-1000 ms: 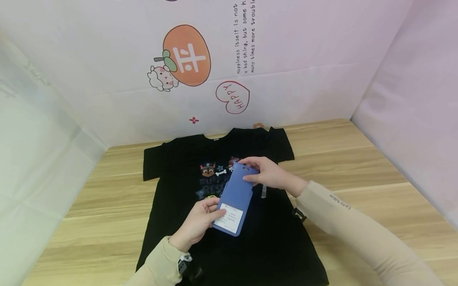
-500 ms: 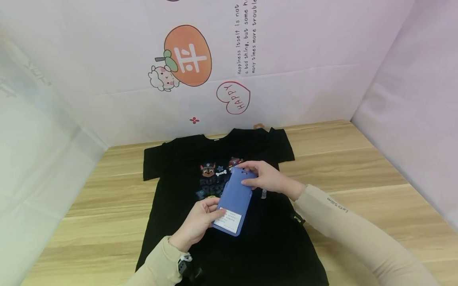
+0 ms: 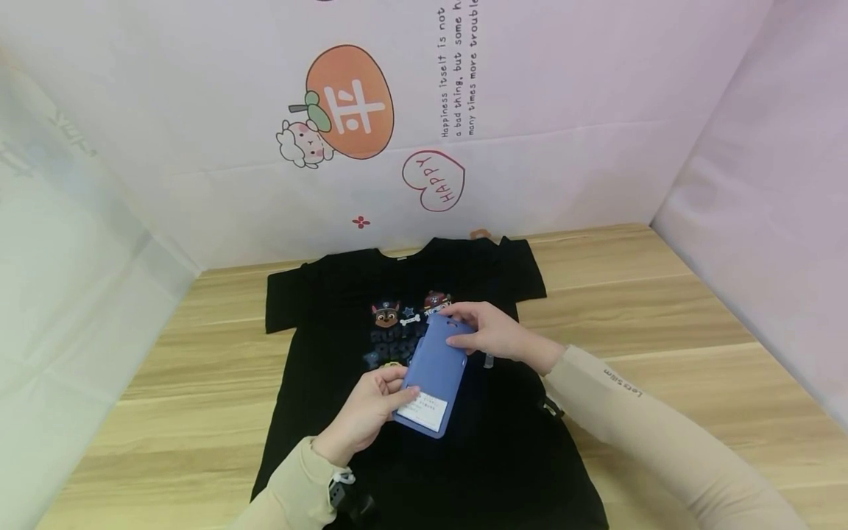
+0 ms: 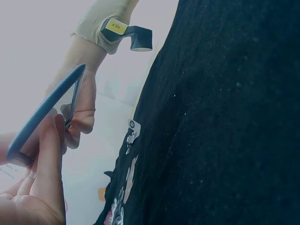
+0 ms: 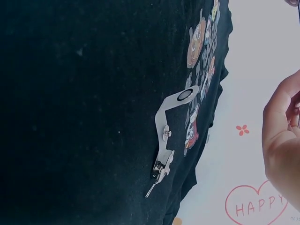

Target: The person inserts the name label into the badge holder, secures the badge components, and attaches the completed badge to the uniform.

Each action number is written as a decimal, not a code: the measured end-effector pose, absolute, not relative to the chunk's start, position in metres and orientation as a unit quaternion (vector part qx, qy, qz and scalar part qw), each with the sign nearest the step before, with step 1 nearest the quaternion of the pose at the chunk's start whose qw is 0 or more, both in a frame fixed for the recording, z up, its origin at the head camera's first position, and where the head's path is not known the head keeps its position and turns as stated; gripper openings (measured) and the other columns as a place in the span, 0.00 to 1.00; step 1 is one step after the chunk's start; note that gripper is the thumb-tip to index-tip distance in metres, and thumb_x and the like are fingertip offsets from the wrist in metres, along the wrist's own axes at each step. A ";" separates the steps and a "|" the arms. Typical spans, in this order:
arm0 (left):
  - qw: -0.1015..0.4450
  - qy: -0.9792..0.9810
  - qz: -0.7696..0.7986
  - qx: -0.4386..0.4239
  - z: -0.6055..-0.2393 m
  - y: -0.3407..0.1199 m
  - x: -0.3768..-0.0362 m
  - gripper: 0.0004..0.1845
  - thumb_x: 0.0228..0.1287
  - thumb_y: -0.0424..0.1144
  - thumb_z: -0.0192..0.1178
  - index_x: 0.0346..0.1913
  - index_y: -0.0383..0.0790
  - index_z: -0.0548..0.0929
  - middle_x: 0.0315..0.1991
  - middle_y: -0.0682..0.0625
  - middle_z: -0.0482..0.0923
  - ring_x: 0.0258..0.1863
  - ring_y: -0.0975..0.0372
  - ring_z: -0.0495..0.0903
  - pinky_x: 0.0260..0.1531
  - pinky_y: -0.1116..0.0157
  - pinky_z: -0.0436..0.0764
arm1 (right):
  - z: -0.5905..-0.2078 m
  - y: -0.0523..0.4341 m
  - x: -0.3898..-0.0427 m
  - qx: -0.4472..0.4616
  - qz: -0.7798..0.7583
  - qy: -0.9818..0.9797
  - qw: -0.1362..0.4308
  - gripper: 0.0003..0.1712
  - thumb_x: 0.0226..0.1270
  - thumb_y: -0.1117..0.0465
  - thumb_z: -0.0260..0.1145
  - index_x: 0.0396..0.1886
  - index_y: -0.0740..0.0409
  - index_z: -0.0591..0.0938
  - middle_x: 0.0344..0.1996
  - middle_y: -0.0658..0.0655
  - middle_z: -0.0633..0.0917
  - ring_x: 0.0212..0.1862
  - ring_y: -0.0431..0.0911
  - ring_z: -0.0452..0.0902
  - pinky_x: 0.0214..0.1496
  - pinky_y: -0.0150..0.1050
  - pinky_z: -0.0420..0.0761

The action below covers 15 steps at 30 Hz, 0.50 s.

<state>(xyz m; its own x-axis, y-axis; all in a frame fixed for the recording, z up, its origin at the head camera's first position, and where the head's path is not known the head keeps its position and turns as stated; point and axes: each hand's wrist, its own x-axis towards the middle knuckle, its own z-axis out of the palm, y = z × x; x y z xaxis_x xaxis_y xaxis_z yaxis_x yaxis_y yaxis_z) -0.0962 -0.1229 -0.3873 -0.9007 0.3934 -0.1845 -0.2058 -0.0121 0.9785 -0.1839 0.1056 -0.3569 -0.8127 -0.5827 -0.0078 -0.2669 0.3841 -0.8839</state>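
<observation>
My left hand point(image 3: 371, 401) pinches the lower left edge of a blue ID badge holder point(image 3: 433, 361), thumb over its face. At the upper end, near the slot, my right hand point(image 3: 493, 331) grips it between thumb and fingers. A printed white card point(image 3: 427, 414) shows at the bottom, partly covered by a blue panel. The holder is tilted above a black T-shirt point(image 3: 464, 471) spread on the table. In the left wrist view the holder point(image 4: 44, 110) appears edge-on, with a gap between its layers. A clear badge strap with a metal clip point(image 5: 161, 136) lies on the shirt.
Cartoon dog prints point(image 3: 386, 315) decorate the shirt's chest. The wooden table point(image 3: 165, 383) extends on both sides of the shirt. A printed white cloth point(image 3: 530, 162) hangs behind, with further cloth walls at left and right.
My right hand has shifted slightly down and left, and the blue panel has slid down over more of the white card. My left hand has stayed in place.
</observation>
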 end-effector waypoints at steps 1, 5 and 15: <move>0.212 0.669 0.709 0.070 -0.387 -0.123 -0.096 0.20 0.67 0.30 0.53 0.58 0.21 0.69 0.45 0.37 0.83 0.34 0.65 0.84 0.38 0.65 0.84 | -0.357 0.105 -0.184 -0.260 -0.489 0.817 0.161 0.25 0.65 0.65 0.63 0.61 0.63 0.72 0.43 0.62 0.80 0.40 0.47 0.79 0.38 0.39 0.84; 0.214 0.668 0.709 0.073 -0.387 -0.124 -0.096 0.20 0.68 0.32 0.54 0.58 0.21 0.69 0.47 0.36 0.82 0.36 0.65 0.84 0.39 0.64 0.84 | -0.357 0.105 -0.183 -0.260 -0.483 0.820 0.162 0.25 0.65 0.65 0.63 0.62 0.63 0.72 0.42 0.61 0.81 0.40 0.46 0.78 0.39 0.39 0.84; 0.214 0.662 0.715 0.070 -0.388 -0.124 -0.095 0.21 0.70 0.33 0.51 0.59 0.20 0.68 0.48 0.35 0.81 0.37 0.65 0.84 0.42 0.63 0.83 | -0.362 0.103 -0.181 -0.271 -0.456 0.836 0.141 0.25 0.64 0.63 0.64 0.60 0.65 0.73 0.40 0.59 0.82 0.40 0.45 0.77 0.44 0.38 0.81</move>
